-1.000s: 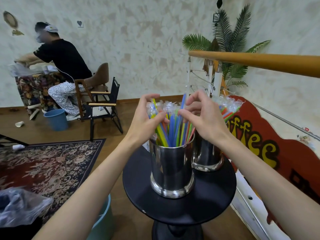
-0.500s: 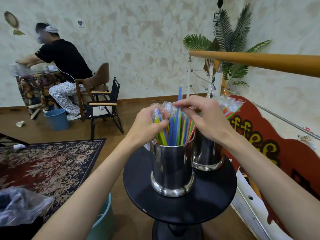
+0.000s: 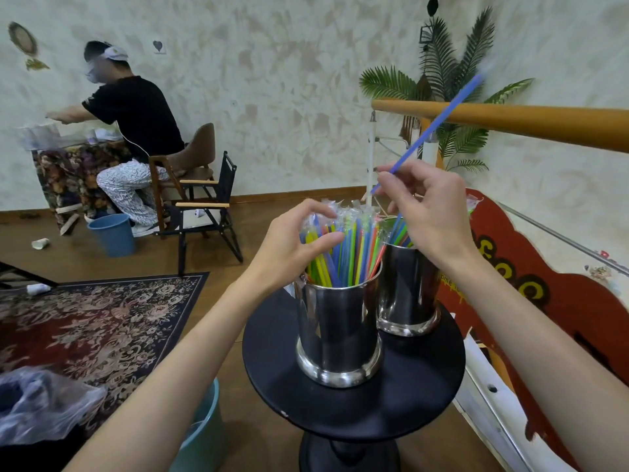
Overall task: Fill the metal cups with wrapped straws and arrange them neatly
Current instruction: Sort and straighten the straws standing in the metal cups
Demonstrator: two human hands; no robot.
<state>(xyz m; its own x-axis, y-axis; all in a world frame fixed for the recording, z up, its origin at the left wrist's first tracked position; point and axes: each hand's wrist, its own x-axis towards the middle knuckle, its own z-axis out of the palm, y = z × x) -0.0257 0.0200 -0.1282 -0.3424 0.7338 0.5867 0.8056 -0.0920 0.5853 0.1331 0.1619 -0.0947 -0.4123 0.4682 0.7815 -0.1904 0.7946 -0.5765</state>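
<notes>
Two shiny metal cups stand on a round black table (image 3: 354,400). The near cup (image 3: 338,330) is packed with upright wrapped straws (image 3: 350,247) in several colours. The far cup (image 3: 408,291) behind it on the right also holds straws, mostly hidden by my right hand. My left hand (image 3: 292,247) curls round the left side of the near cup's straw bundle at its tops. My right hand (image 3: 425,212) pinches one blue wrapped straw (image 3: 435,126), lifted clear of the cups and slanting up to the right.
A wooden handrail (image 3: 510,120) crosses at upper right above a red painted sign (image 3: 544,301). A teal bin (image 3: 204,434) sits at the table's left foot, a plastic bag (image 3: 41,403) at lower left. A person (image 3: 132,131) sits at a far table, near chairs and a rug.
My right hand has pulled the blue straw up out of the near cup's bundle and tilted it to the right. My left hand stays on the bundle's left side.
</notes>
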